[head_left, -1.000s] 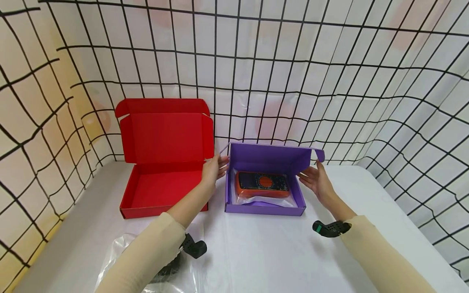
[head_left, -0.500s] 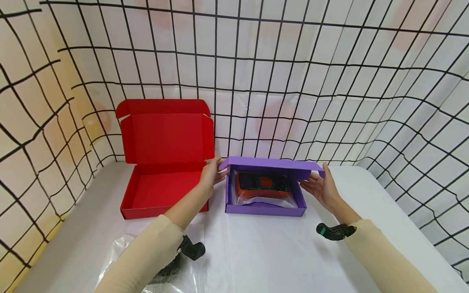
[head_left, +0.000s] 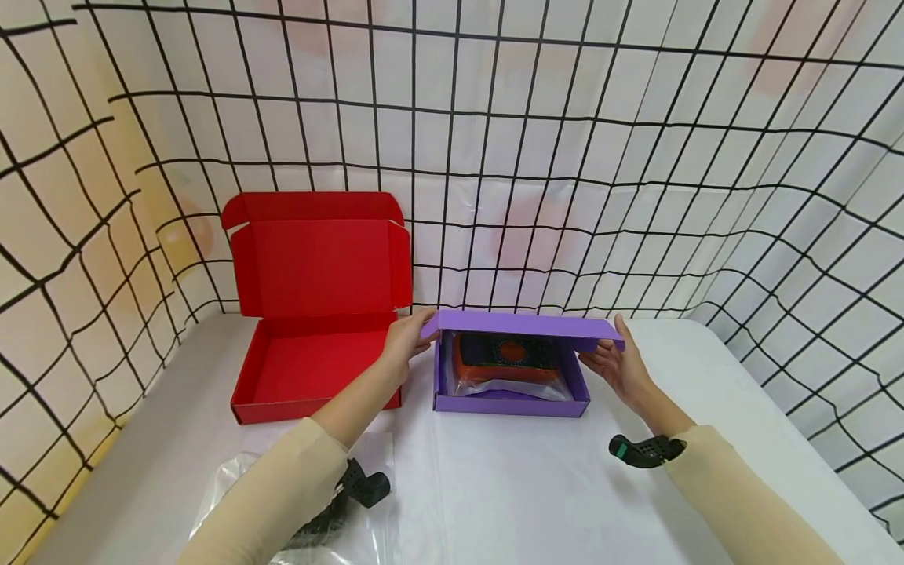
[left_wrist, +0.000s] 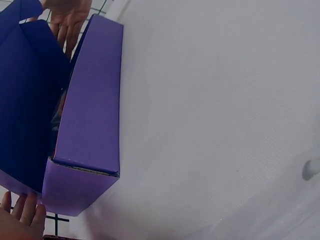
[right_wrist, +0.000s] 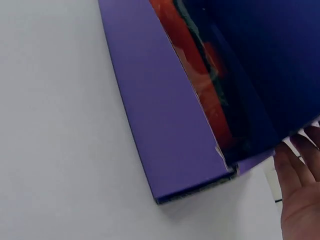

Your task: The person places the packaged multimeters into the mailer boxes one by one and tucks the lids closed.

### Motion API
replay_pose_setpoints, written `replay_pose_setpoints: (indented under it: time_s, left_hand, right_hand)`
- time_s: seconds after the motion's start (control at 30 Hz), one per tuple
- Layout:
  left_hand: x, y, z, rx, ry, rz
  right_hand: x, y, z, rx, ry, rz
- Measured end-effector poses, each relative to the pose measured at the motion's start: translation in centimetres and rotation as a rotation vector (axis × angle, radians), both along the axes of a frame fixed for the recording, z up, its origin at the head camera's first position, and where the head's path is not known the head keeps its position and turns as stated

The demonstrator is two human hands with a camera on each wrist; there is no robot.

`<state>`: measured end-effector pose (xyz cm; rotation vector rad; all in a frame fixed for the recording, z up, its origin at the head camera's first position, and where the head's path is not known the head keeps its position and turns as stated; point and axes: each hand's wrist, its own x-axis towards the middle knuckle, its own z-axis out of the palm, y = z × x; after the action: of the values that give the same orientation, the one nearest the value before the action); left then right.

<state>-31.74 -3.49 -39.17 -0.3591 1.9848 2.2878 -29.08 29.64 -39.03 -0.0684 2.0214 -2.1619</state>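
A purple cardboard box [head_left: 504, 406] has its lid [head_left: 523, 322] tilted down partway over it. Inside lies an orange-red multimeter [head_left: 508, 369] with a black face and round dial, in clear plastic. My left hand [head_left: 406, 341] is at the lid's left side, its fingertips touching the edge in the left wrist view. On the other side my right hand [head_left: 621, 365] touches the lid's right edge, thumb raised and fingers extended. In the right wrist view the fingers [right_wrist: 300, 160] look mostly straight against the lid edge.
A red cardboard box [head_left: 314, 408] stands open with its lid upright, left of the purple one. A clear plastic bag [head_left: 374, 534] with something dark lies under my left forearm. Black grid mesh [head_left: 452, 169] before white sheeting rises behind the white table [head_left: 508, 494].
The purple lid has swung down towards the box, from nearly upright to low over the multimeter. Both hands have stayed at its sides. The red box has not moved.
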Motion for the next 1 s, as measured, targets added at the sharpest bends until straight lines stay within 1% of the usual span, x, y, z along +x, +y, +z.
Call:
replay_pose_setpoints:
  time_s: [0.07,0.13,0.2,0.27,0.4,0.5,0.6,0.7,0.8,0.83,1.0]
  left_hand:
    - [0.1,0.0,-0.2,-0.007,0.018,0.000]
    - [0.3,0.0,-0.2,-0.010,0.023,-0.005]
    - [0.7,-0.1,-0.1,-0.008,0.031,-0.022]
    - [0.9,-0.2,0.1,-0.023,0.023,-0.040]
    - [1.2,-0.7,0.5,-0.072,-0.005,-0.080]
    - [1.0,-1.2,0.5,-0.089,-0.038,-0.111]
    - [0.9,-1.6,0.4,-0.097,-0.048,-0.162]
    - [0.9,-1.8,0.3,-0.105,-0.032,-0.210]
    - [1.0,-1.9,0.1,-0.101,-0.009,-0.234]
    - [1.3,-1.9,0.4,-0.101,-0.006,-0.241]
    - [1.2,-2.2,0.4,-0.087,-0.008,-0.280]
  right_hand:
    - [0.1,-0.3,0.1,-0.011,0.010,-0.029]
    - [0.3,-0.5,0.1,-0.018,0.018,-0.035]
    - [0.4,-0.6,0.2,-0.009,0.016,-0.048]
    - [0.5,-0.6,0.4,0.004,0.012,-0.048]
    - [0.7,-0.3,0.8,0.081,0.007,-0.023]
    - [0.9,-0.2,0.9,0.152,-0.005,-0.014]
    - [1.0,0.0,0.7,0.237,-0.022,-0.039]
    - [1.0,0.2,0.3,0.297,-0.038,-0.070]
    - [1.1,0.3,0.0,0.307,-0.042,-0.088]
    - [1.2,0.3,-0.1,0.307,-0.040,-0.092]
    - [1.3,0.2,-0.2,0.304,-0.032,-0.109]
